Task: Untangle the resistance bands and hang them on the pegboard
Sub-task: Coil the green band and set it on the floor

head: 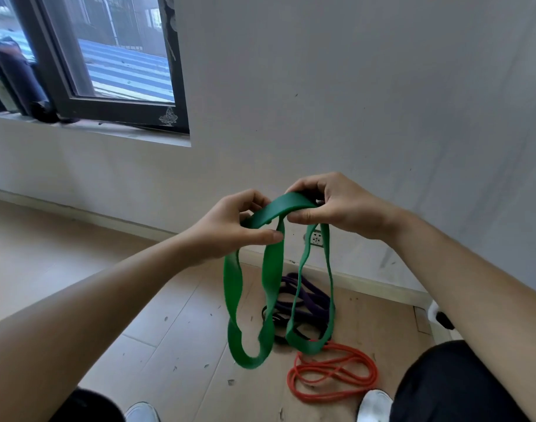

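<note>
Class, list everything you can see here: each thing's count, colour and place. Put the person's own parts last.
green band: one, green, held up by both hands, hanging twisted
purple band: one, purple, on the floor by the wall
black band: one, black, under the purple band
orange band: one, orange-red, coiled on the floor
wall socket: one, white, low on the wall
window: one, dark frame, upper left
shoes: two, white, bottom edge
left hand: one, grips the green band
right hand: one, grips the green band
</note>
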